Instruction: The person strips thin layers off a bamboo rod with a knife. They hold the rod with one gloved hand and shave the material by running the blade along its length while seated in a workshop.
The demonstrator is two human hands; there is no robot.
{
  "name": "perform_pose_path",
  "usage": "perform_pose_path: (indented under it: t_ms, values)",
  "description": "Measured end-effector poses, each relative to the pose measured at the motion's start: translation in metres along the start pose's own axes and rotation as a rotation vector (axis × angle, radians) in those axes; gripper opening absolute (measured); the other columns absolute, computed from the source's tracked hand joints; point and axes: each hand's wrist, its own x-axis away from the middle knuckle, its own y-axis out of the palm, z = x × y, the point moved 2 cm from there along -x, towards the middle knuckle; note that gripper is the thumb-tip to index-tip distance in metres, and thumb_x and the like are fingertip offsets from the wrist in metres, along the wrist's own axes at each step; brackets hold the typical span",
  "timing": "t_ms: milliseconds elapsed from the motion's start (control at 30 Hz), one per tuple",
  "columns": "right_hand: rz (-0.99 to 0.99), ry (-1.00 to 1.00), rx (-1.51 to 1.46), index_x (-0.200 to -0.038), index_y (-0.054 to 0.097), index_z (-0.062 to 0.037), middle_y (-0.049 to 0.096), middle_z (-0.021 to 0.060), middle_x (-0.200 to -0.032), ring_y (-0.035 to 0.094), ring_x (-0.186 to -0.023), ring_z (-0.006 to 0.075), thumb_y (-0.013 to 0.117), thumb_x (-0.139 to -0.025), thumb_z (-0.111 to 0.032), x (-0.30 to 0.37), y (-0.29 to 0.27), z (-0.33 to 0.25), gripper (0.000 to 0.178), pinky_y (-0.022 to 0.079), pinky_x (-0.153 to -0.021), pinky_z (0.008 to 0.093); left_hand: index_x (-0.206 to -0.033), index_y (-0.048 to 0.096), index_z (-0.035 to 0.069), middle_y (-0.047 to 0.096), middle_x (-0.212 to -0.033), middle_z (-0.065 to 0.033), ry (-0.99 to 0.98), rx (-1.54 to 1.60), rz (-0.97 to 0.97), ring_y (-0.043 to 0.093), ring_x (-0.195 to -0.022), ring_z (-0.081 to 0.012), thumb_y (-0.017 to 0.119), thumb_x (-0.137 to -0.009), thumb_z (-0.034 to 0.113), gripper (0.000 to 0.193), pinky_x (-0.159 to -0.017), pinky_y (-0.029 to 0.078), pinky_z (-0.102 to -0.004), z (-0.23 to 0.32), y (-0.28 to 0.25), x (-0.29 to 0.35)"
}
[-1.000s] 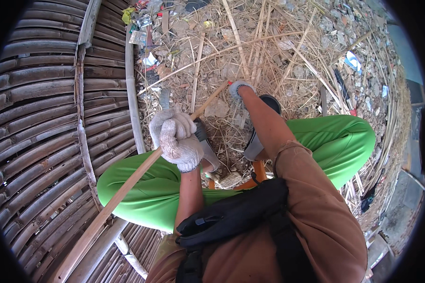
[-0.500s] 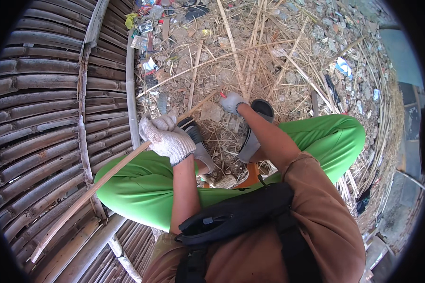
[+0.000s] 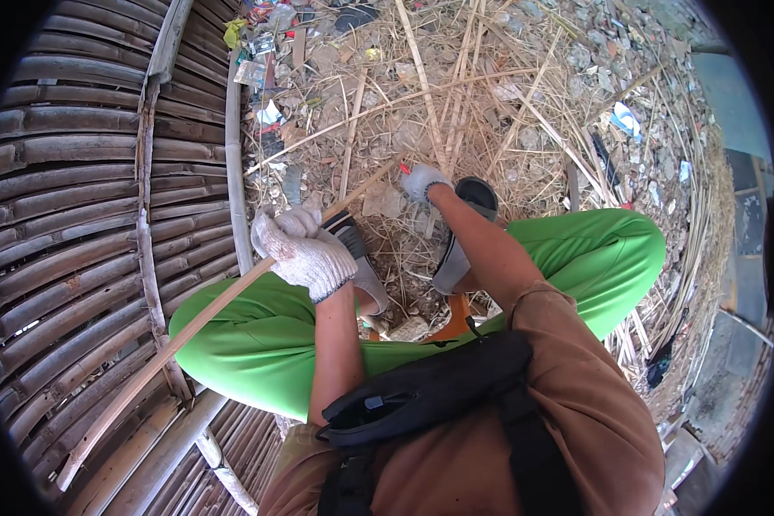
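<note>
My left hand (image 3: 303,249), in a whitish knit glove, is closed around a long bamboo strip (image 3: 168,353). The strip runs slantwise from the lower left, over my left knee, through the glove, to a far end near my right hand (image 3: 424,182). That hand wears a greyish glove and is closed on a tool with a red part (image 3: 405,169) showing at the fingers. The rest of the tool is hidden, so its kind is unclear. The strip's far end lies just left of the red part; whether they touch I cannot tell.
A wall of bamboo slats (image 3: 69,185) stands close on my left. Loose bamboo strips (image 3: 421,73), straw and litter cover the ground ahead. My sandalled feet are below my hands, between my green-trousered knees (image 3: 589,258). A black bag (image 3: 430,387) crosses my chest.
The strip's near end has shifted slightly downward at the lower left. Both hands keep nearly the same place and grip.
</note>
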Motion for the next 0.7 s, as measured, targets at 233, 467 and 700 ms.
perform_pose_path:
  t_ms: [233,467,700]
  values:
    - [-0.036,0.091,-0.027,-0.124,0.074,0.0007,0.072,0.0265,-0.128,0.072,-0.119,0.0397,0.053,-0.097,-0.039,-0.047,0.005,0.024,0.053,0.056,-0.100,0.0490,-0.083,0.045,0.011,0.021,-0.059,0.0049,-0.029,-0.052,0.036,0.022,-0.053,-0.0116,0.052,-0.105,0.019,0.024,-0.056,0.025,-0.0310,0.004,0.006,0.003]
    - [-0.150,0.028,0.109,-0.130,0.072,-0.0035,0.072,0.0186,-0.135,0.070,-0.124,0.0359,0.054,-0.097,-0.034,-0.057,0.009,0.013,0.048,0.054,-0.101,0.0474,-0.077,0.038,0.015,0.020,-0.060,0.0049,-0.017,-0.027,0.022,0.021,-0.054,-0.0119,0.054,-0.104,0.020,0.031,-0.057,0.025,-0.0316,0.007,0.000,-0.010]
    - [-0.115,-0.408,0.453,-0.109,0.073,0.0024,0.075,0.0254,-0.105,0.076,-0.099,0.0403,0.046,-0.103,-0.024,0.007,0.016,-0.027,0.037,0.060,-0.087,0.0502,-0.075,0.033,0.017,0.020,-0.061,0.0050,0.013,-0.037,0.104,0.020,-0.054,-0.0112,0.057,-0.101,0.020,0.035,-0.056,0.022,-0.0308,0.009,-0.009,-0.014]
